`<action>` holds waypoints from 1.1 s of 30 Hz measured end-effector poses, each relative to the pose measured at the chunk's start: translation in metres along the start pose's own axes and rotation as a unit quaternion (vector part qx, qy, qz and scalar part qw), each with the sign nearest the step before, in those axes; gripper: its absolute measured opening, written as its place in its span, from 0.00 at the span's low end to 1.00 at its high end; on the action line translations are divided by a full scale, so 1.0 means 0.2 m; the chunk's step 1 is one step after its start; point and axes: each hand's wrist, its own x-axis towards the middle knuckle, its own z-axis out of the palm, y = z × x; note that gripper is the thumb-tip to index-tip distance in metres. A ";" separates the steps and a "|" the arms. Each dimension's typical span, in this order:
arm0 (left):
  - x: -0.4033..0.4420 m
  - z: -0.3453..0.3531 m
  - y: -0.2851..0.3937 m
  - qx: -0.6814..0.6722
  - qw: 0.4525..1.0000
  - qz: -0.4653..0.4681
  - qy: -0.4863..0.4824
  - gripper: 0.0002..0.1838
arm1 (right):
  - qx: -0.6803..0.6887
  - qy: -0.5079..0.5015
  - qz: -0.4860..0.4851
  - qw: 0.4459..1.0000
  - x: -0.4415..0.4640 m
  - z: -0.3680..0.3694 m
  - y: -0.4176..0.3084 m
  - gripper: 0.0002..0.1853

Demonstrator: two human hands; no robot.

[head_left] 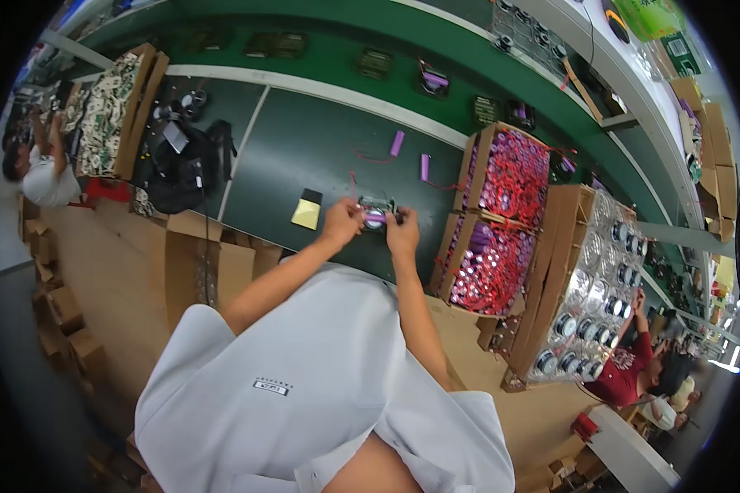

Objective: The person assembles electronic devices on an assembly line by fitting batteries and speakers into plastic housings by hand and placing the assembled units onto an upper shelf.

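Near the table's front edge, a small dark housing with a round speaker (376, 223) is between my two hands. My left hand (343, 223) is closed, its fingertips pinching a purple battery (373, 217) that lies across the speaker. The fingers of my right hand (402, 232) grip the right side of the housing. Fine wires there are too small to follow. Beyond my hands lie two loose purple batteries, one farther off (397, 144) and one to the right (424, 168) with a red wire. A yellow-and-black pad (307, 212) rests left of my left hand.
Two cardboard boxes, one farther back (474, 171) and one nearer (446, 261), hold many purple batteries with red wires. Clear trays of speakers (588, 304) stand right of them. A black bag (181, 185) lies left. A conveyor with housings (329, 62) runs behind. Co-workers sit both sides.
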 end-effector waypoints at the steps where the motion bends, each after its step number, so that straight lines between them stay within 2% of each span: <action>1: -0.01 -0.01 0.00 0.012 1.000 0.023 -0.009 0.11 | -0.038 0.000 -0.003 0.999 -0.02 0.00 -0.01 0.20; 8: -0.01 0.01 0.14 0.049 0.994 -0.100 0.005 0.09 | -0.014 0.011 0.057 0.998 -0.04 0.02 -0.09 0.17; 11: 0.02 -0.04 0.15 0.026 0.991 -0.118 -0.057 0.07 | -0.023 0.026 0.073 0.997 -0.05 0.04 -0.11 0.17; 12: 0.00 -0.04 0.17 0.055 0.994 -0.079 -0.048 0.06 | -0.029 0.033 0.068 0.997 -0.05 0.04 -0.13 0.17; 16: -0.01 -0.04 0.23 0.016 0.995 -0.095 -0.023 0.06 | -0.022 0.042 0.094 0.994 -0.10 0.05 -0.14 0.16; 19: 0.00 -0.03 0.16 0.095 0.995 0.007 -0.037 0.06 | 0.039 0.067 0.116 0.990 -0.11 0.07 -0.12 0.16; 22: 0.06 -0.06 0.12 0.181 0.983 -0.033 -0.009 0.13 | 0.110 0.059 0.124 0.984 -0.10 0.09 -0.08 0.16; 25: 0.06 -0.06 0.13 0.276 0.959 0.060 0.020 0.19 | 0.085 0.041 0.122 0.988 -0.09 0.08 -0.06 0.16; 28: 0.05 -0.04 0.10 0.251 0.967 0.021 -0.025 0.23 | 0.164 0.028 0.163 0.972 -0.10 0.09 -0.08 0.15; 31: 0.03 -0.05 0.10 0.179 0.983 0.030 -0.013 0.24 | 0.289 -0.013 0.223 0.931 -0.09 0.06 -0.19 0.16; 32: 0.08 -0.10 0.08 0.116 0.991 -0.025 -0.062 0.24 | 0.352 -0.028 0.215 0.910 -0.08 0.05 -0.25 0.16; 33: 0.08 -0.13 0.11 -0.073 0.990 -0.054 -0.106 0.23 | 0.386 -0.044 0.211 0.897 -0.08 0.03 -0.35 0.16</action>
